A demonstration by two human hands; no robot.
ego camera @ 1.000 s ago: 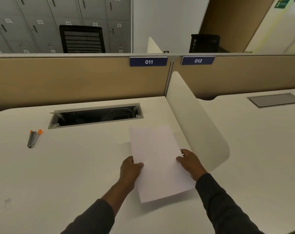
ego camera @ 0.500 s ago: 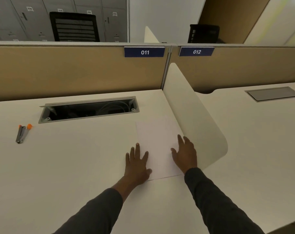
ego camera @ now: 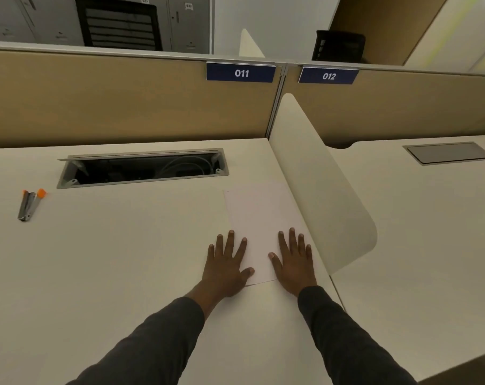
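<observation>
A white sheet of paper (ego camera: 259,218) lies flat on the cream desk (ego camera: 110,259), close to the curved divider. My left hand (ego camera: 226,263) rests flat with spread fingers on the sheet's near left edge, partly on the desk. My right hand (ego camera: 292,259) lies flat with straight fingers on the sheet's near right part. Neither hand grips anything. Both sleeves are dark grey.
A curved cream divider (ego camera: 319,184) stands just right of the paper. An open cable tray (ego camera: 144,168) sits in the desk behind. A grey stapler with orange tips (ego camera: 30,204) lies far left. Tan partition panels (ego camera: 124,98) close the back; another desk (ego camera: 430,232) lies right.
A second ago both hands held the sheet lifted by its edges. They laid it down farther from me and now rest flat on it with fingers spread.
</observation>
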